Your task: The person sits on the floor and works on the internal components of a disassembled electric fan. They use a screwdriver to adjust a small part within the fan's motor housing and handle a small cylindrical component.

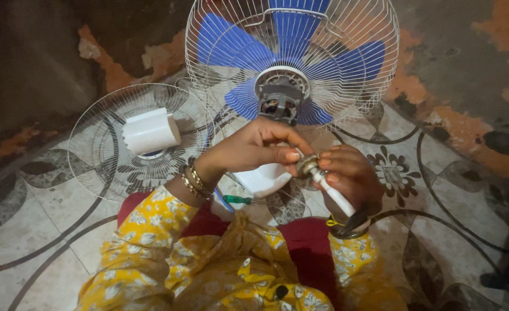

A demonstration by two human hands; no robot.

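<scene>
My left hand [253, 147] pinches a small metal part [307, 166] at the top of a white rod-like piece [336, 197]. My right hand [351, 175] grips that white piece from the right, its fingertips touching the same metal end. Both hands are held in front of a fan [292, 57] with blue blades, a white wire guard and an exposed grey motor [280, 102]. A white plastic cover [264, 178] lies just under my hands. Bangles circle my left wrist, and yellow flowered sleeves cover my arms.
A detached wire fan guard [96, 144] lies on the patterned tile floor to the left with a white plastic housing [150, 131] on it. A green-handled screwdriver [238, 200] lies below my left wrist. A dark peeling wall runs behind the fan.
</scene>
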